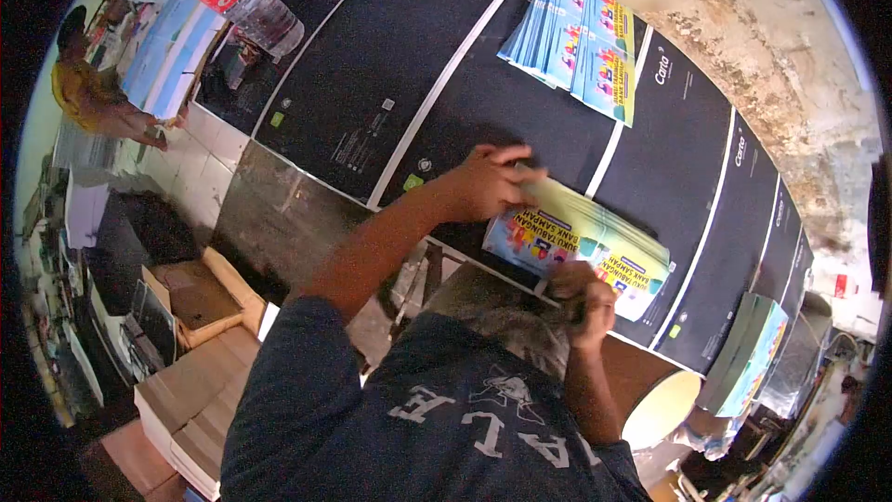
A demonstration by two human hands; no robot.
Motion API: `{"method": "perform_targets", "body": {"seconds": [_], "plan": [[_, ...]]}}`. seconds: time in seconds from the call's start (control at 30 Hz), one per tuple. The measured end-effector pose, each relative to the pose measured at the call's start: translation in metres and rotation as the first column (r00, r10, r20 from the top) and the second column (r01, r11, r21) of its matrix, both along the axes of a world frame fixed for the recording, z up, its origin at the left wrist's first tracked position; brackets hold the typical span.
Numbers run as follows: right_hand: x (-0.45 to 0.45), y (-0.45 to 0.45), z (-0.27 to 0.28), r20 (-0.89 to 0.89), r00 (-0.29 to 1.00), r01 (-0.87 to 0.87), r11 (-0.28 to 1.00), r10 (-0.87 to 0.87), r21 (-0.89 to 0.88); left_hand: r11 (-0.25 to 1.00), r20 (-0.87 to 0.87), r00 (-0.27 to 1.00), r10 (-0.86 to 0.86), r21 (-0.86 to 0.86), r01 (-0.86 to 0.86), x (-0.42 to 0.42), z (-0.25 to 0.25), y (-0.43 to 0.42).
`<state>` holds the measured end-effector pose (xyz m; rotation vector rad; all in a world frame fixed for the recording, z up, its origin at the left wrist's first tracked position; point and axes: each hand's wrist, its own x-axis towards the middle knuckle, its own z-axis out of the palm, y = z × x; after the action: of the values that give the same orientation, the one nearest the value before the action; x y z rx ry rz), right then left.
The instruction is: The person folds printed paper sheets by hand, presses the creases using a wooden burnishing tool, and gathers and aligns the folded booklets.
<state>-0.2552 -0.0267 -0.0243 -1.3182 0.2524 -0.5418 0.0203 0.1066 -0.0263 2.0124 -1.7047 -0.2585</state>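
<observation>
A stack of printed sheets [530, 237] reading "Buku Tabungan Bank Sampah" lies on the black-covered table, its far edges slightly fanned. My left hand [492, 184] is at the stack's far left corner, fingers stretched and apart, the fingertips blurred. At the near edge, my right hand [583, 297] is closed, with its fingers curled over the sheets' border. Motion blur hides whether anything is pinched in it. Farther back on the table, a larger fanned pile of matching sheets [604, 56] rests near the wall.
Black "Carta" boards [688, 158] cover the table. A plastic bottle [265, 23] stands at the far left. To the right is another stack of booklets [753, 353]. An open cardboard box [200, 297] sits at lower left. A person in yellow [88, 93] is at far left.
</observation>
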Motion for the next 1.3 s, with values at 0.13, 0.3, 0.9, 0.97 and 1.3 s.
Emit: {"method": "perform_targets", "body": {"seconds": [0.13,0.3,0.9,0.97,1.3], "plan": [[0.083,0.025,0.085,0.302,0.912,-0.217,0.951,0.278,-0.22,0.992,-0.005,0.994,-0.112,0.063,0.112,0.004,0.01,0.001],[0.069,0.041,0.039,-0.065,0.969,-0.244,0.898,0.236,-0.368,0.992,-0.007,0.992,-0.128,0.006,0.128,-0.002,-0.001,0.006],[0.116,0.055,0.026,0.034,0.929,-0.29,0.78,0.37,-0.555,0.993,-0.145,0.985,-0.095,0.051,0.103,0.008,0.018,-0.006],[0.108,0.059,0.028,0.046,0.934,-0.283,0.815,0.353,-0.505,0.994,-0.125,0.989,-0.078,0.061,0.086,0.006,0.019,-0.001],[0.045,0.007,0.04,-0.104,0.986,-0.137,0.99,0.134,-0.025,0.961,-0.078,0.985,-0.155,0.217,0.169,0.015,0.044,-0.027]]}}
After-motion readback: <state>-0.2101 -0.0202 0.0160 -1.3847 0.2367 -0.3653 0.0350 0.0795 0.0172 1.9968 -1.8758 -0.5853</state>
